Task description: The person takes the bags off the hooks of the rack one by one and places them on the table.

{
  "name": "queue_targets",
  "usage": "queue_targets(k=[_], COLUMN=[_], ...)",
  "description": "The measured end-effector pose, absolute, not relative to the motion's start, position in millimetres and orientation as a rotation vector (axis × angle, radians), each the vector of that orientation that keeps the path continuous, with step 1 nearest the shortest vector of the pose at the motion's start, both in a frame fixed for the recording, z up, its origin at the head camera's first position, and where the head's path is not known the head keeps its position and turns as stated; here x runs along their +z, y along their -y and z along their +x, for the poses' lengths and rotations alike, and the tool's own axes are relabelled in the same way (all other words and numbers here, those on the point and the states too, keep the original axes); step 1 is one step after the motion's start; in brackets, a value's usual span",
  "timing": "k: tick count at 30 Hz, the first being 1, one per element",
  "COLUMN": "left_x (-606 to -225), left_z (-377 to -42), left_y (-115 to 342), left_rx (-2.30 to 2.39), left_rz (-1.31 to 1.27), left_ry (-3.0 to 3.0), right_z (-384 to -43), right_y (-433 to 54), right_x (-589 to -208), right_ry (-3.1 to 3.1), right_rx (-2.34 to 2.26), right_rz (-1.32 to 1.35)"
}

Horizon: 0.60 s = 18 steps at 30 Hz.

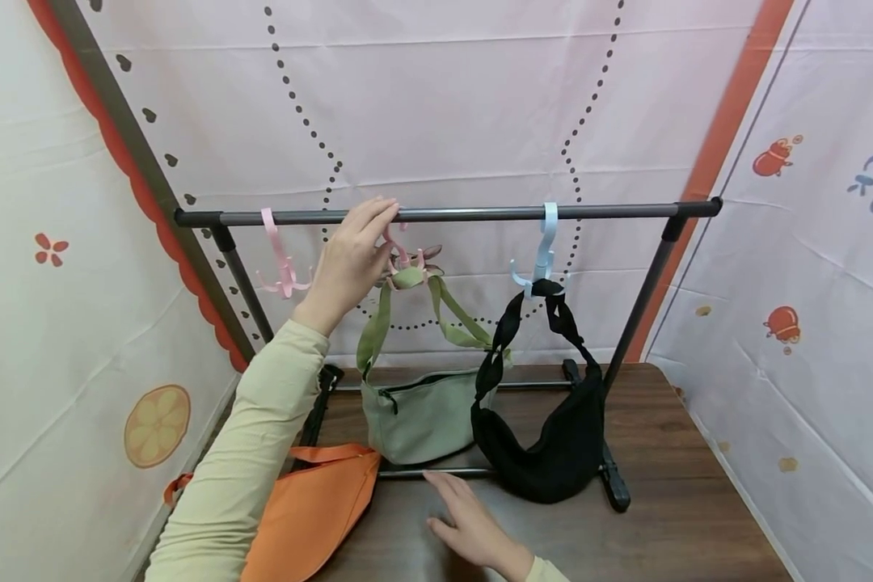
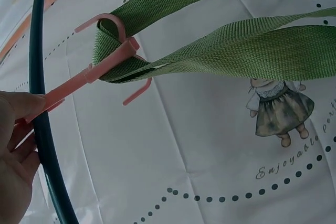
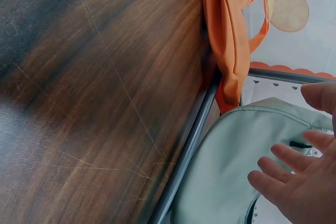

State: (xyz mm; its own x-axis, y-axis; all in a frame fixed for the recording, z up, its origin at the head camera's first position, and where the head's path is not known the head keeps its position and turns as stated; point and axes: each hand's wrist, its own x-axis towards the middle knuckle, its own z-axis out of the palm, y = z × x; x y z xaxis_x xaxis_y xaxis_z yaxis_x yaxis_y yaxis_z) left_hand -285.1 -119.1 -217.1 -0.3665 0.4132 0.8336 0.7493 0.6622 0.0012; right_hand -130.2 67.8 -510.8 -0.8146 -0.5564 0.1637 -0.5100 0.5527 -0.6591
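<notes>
At the black rail (image 1: 466,214), my left hand (image 1: 354,257) pinches the top of a pink hook (image 2: 79,82) between thumb and fingers. The green strap (image 2: 210,51) of a sage green bag (image 1: 422,416) loops over that hook's prongs, and the bag hangs below, its zipper facing me. My right hand (image 1: 474,525) is low in front of the green bag, fingers extended and holding nothing. To its right a black bag (image 1: 541,453) hangs from a blue hook (image 1: 544,250). An orange bag (image 1: 316,509) lies at the lower left, partly behind my left sleeve.
Another pink hook (image 1: 284,263) hangs bare at the rail's left end. The rack's black legs (image 1: 643,303) stand on a brown wooden table (image 1: 684,485), with a lower bar (image 3: 191,145) near the tabletop. Printed white cloth (image 1: 451,97) encloses the back and sides.
</notes>
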Motion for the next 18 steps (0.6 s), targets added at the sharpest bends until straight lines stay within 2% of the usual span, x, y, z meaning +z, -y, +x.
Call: queue_targets(k=[8,18], left_x=[-215,-211], left_z=[-285,-282], left_y=[120,122], left_rx=[-0.54,-0.608], left_rz=[-0.89,-0.88], left_ry=[2.043,2.106], right_z=[-138,-166], right_y=[-65,-68], right_x=[-499,-452], right_ry=[-2.719,-2.884], right_rx=[-1.126,-1.127], right_rz=[-0.949,-1.029])
